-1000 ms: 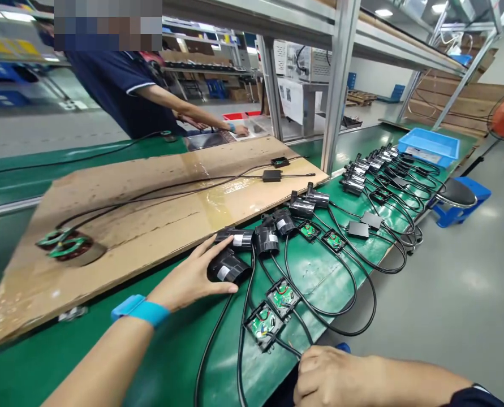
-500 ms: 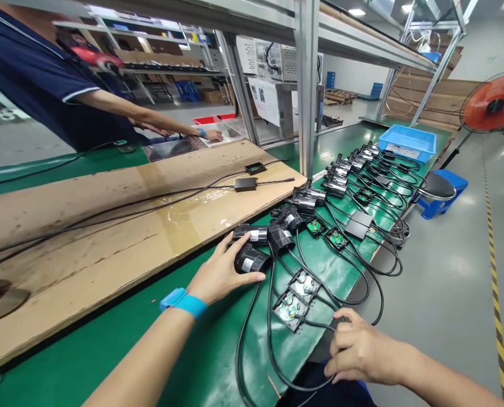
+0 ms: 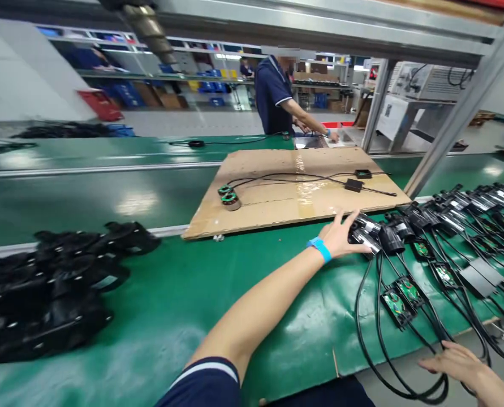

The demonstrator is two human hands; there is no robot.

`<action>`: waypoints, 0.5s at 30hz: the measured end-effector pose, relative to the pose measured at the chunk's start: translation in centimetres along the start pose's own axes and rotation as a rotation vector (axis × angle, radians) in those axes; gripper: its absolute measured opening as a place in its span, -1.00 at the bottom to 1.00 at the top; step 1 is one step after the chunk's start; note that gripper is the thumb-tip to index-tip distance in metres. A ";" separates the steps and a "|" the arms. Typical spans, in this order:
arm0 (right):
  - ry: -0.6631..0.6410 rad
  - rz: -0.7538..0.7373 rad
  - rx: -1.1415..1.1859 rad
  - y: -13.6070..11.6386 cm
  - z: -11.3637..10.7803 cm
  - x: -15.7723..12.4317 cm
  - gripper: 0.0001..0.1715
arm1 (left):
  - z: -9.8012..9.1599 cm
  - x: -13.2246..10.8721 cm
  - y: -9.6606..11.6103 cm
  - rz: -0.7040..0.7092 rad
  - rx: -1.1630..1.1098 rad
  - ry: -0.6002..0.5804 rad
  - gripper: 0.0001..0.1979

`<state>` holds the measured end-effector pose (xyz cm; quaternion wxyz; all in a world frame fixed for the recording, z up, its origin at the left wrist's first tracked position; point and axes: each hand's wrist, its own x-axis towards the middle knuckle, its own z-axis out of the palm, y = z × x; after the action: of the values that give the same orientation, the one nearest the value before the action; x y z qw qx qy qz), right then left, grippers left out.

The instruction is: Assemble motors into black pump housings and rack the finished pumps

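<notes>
My left hand (image 3: 340, 236), with a blue wristband (image 3: 320, 249), spans two black cylindrical housings (image 3: 368, 240), fingers against the far one and thumb along the near one. Black cables run from these housings toward me. Two open black boxes with green circuit boards (image 3: 398, 308) lie side by side on the green bench, right of the cables. At the lower right my right hand (image 3: 455, 362), slightly blurred, is beside the looped black cables (image 3: 421, 390) at the bench edge. Its fingers are stretched out and it appears to hold nothing.
Black plastic parts (image 3: 65, 277) are heaped at left on the bench (image 3: 171, 316). A cardboard sheet (image 3: 264, 164) carries two round coils (image 3: 229, 199) and cabled boxes (image 3: 353, 185). More cabled housings (image 3: 481, 200) line the right side. A co-worker (image 3: 275, 93) stands across, behind a metal post (image 3: 451, 102).
My view has swung left, bringing the black heap and both coils into sight. My left hand stays at the two housings. My right hand's curled fingers have straightened beside the cables.
</notes>
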<state>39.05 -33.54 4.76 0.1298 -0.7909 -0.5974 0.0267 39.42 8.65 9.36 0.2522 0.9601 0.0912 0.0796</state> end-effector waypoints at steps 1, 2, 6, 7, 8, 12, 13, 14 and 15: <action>0.009 0.008 0.013 0.1 -0.9 1.1 -0.36 | -1.6 -0.7 -1.5 -0.010 0.040 0.119 0.13; 0.014 0.031 0.031 0.1 -2.0 2.6 -0.43 | -3.4 -1.5 -3.3 -0.045 0.094 0.254 0.03; -0.004 0.055 0.161 -1.1 -6.2 13.4 -0.69 | -11.4 -3.9 -13.0 -0.554 0.269 0.588 0.05; 0.027 -0.002 0.186 -1.6 -6.8 16.8 -0.70 | -13.1 -4.2 -15.6 -0.617 0.287 0.602 0.13; 0.043 -0.044 0.196 -2.1 -7.1 20.4 -0.71 | -14.6 -4.4 -17.9 -0.659 0.299 0.588 0.18; 0.048 -0.026 0.174 -4.2 -5.4 34.1 -0.56 | -17.8 -4.4 -24.1 -0.756 0.223 0.309 0.14; 0.061 -0.003 0.166 -4.7 -4.5 37.1 -0.45 | -18.0 -4.4 -24.8 -0.749 0.205 0.267 0.10; 0.073 0.027 0.161 -5.2 -3.5 39.9 -0.36 | -18.2 -4.4 -25.3 -0.735 0.198 0.246 0.06; 0.085 0.063 0.158 -5.7 -2.5 42.5 -0.27 | -18.3 -4.5 -25.7 -0.720 0.200 0.238 0.03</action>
<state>46.34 7.93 13.32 0.2162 -0.7969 -0.5624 0.0444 27.94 38.30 11.84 0.1569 0.8705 0.4582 0.0874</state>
